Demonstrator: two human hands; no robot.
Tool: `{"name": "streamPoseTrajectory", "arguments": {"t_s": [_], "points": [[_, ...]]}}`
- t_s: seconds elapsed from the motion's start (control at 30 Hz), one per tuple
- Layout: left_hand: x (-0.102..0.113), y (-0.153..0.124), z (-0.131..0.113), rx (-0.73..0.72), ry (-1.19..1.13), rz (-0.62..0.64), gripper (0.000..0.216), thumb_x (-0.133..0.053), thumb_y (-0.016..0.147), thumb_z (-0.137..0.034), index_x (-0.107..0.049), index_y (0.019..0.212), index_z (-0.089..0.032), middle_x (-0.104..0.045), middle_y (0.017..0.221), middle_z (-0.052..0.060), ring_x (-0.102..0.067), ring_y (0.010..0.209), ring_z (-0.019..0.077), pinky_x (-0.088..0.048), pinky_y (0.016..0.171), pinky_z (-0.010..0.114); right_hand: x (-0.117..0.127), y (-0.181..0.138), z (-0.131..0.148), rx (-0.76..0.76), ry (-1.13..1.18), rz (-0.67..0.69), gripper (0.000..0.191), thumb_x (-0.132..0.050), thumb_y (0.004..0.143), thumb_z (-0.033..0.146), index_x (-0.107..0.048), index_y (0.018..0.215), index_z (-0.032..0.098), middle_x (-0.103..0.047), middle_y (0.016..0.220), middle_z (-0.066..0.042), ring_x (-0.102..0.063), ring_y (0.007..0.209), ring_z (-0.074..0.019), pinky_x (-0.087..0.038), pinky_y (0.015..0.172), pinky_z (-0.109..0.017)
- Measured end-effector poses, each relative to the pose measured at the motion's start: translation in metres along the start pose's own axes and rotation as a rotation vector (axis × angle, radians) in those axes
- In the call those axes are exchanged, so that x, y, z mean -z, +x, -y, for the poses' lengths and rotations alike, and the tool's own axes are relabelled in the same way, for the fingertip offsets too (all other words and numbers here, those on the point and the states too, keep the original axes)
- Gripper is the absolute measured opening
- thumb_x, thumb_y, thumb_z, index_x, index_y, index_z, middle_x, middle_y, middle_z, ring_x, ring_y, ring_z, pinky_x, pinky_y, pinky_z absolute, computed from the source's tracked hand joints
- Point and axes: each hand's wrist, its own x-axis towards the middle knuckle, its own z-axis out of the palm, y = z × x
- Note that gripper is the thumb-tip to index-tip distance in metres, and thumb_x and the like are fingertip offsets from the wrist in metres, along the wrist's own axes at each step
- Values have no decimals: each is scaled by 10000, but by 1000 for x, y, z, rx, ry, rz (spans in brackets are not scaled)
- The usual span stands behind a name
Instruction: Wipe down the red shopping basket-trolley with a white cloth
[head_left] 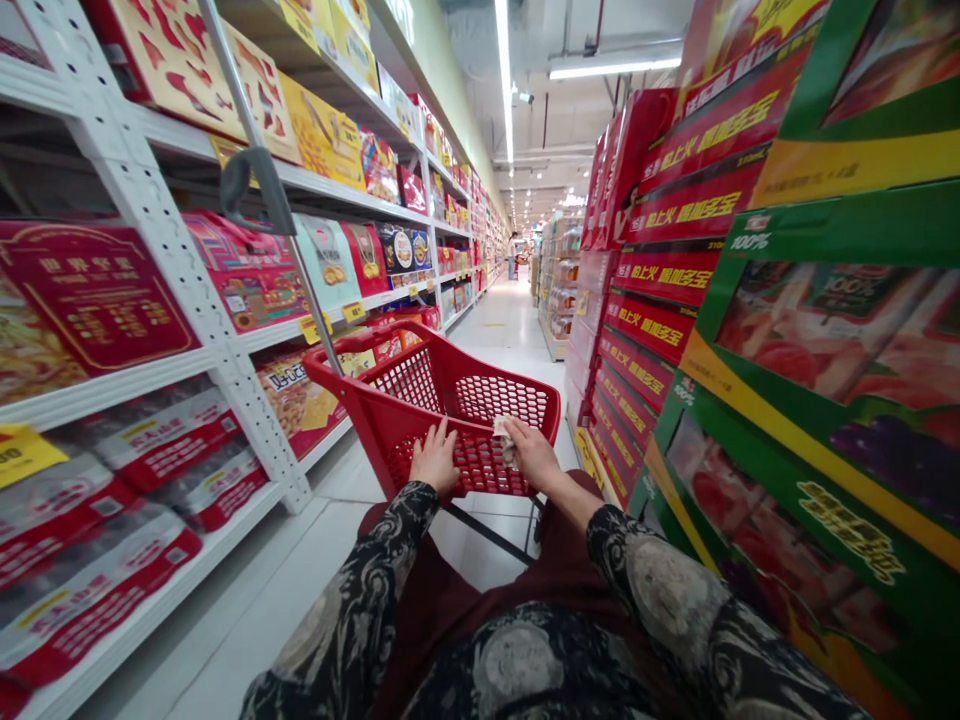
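Note:
A red plastic shopping basket cart (358, 402) stands in front of me, its side walls pierced with rows of holes. My left hand (435, 462) rests against the near wall at the rim, fingers spread and pointing forward. Toward the right end of the same wall, my right hand (534, 458) is closed on a crumpled, pale cloth (505, 438) and presses it to the basket's rim. Whether it is fabric or paper, I cannot tell. From the basket's left end a metal pole rises with a grey plastic handle (259, 188).
White shelves (169, 240) with boxed and bagged goods line the left. Stacked red drink cartons (660, 270) and green juice boxes (825, 400) rise close on the right. A tiled aisle (510, 305) runs ahead, with a person (512, 256) far down it.

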Motion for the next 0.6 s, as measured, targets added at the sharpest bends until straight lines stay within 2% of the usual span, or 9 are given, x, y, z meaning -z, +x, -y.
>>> {"name": "streamPoseTrajectory", "arguments": {"t_s": [0.13,0.2,0.3,0.4,0.5,0.6], "points": [[-10,-2,11,68,-21,23,700,-492,680,-224,-310,1356,-193,-173,1509,85,-171,1374,267,-224,1072,513,4,-13,-19,-52,-12,-27,500,-415,804,43,-462,1296,120,-482,1323,-139,-482,1174,-208,-394,977,-360],[-16,-3,14,100,-26,26,711,-486,675,-218,-301,1361,-183,-169,1509,92,-173,1373,270,-229,1069,517,3,-13,-21,-24,-11,-65,477,-419,808,51,-484,1276,112,-491,1313,-147,-478,1185,-210,-393,986,-376],[-22,-6,12,116,-36,19,745,-476,673,-203,-259,1383,-137,-160,1508,110,-164,1376,266,-215,1079,510,1,-2,-6,129,-27,-170,436,-425,833,67,-506,1256,136,-478,1334,-126,-427,1241,-212,-369,1017,-402],[-25,-12,4,106,-35,-46,762,-466,688,-197,-213,1399,-96,-148,1507,123,-150,1381,257,-206,1088,494,-2,13,19,372,-91,-222,389,-433,869,105,-512,1245,169,-471,1348,-89,-372,1284,-228,-350,1034,-428],[-26,-19,-4,80,-24,-105,749,-463,705,-194,-207,1400,-86,-154,1504,130,-148,1382,251,-209,1091,486,-12,21,35,601,-155,-140,309,-439,890,146,-565,1171,166,-531,1289,-79,-397,1267,-234,-343,1045,-441],[-29,-26,-8,45,-20,-104,751,-474,695,-183,-223,1395,-80,-164,1502,131,-155,1381,251,-200,1096,480,-27,14,34,663,-195,-37,291,-448,887,138,-580,1146,136,-583,1217,-96,-442,1232,-226,-358,1041,-429]]}}
